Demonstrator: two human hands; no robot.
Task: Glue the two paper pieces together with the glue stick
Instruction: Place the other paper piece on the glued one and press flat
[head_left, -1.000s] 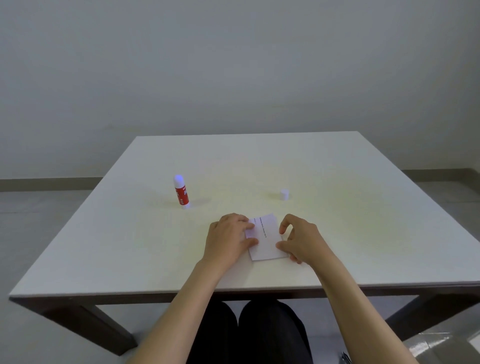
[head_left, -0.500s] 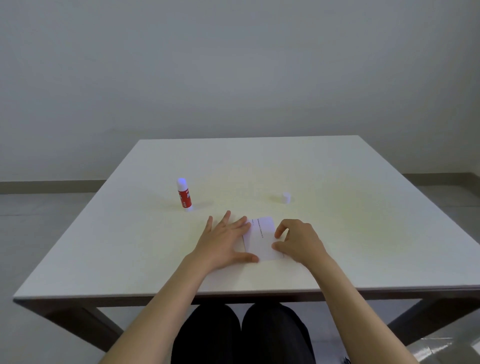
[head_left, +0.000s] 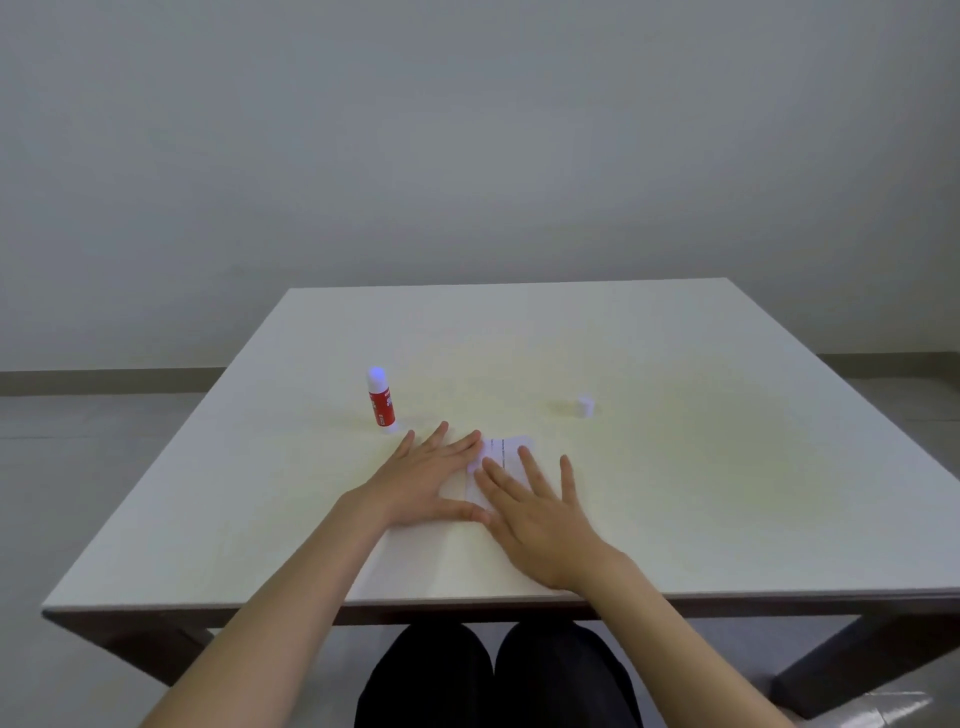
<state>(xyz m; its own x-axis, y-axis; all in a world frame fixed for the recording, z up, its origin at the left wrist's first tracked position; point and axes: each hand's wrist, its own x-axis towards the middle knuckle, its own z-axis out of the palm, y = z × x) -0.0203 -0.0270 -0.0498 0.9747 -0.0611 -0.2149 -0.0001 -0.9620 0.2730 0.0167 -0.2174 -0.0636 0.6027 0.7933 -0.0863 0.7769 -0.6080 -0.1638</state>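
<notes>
A small white paper piece (head_left: 506, 451) with a line of print lies flat near the table's front middle; whether one piece or two stacked shows cannot be told. My left hand (head_left: 423, 480) lies flat with spread fingers on its left side. My right hand (head_left: 540, 506) rests flat over its right and lower part, fingers spread. Only the paper's far edge and a strip between the hands show. The glue stick (head_left: 381, 399), red and white with a bluish uncapped tip, stands upright just beyond my left hand's fingertips.
The glue stick's white cap (head_left: 585, 406) sits to the right, beyond my right hand. The white table (head_left: 727, 467) has its front edge near my forearms. A grey wall stands behind the table.
Both hands went from curled fingers pinching the paper's sides to lying flat with fingers spread on top of it. The right hand flattened last.
</notes>
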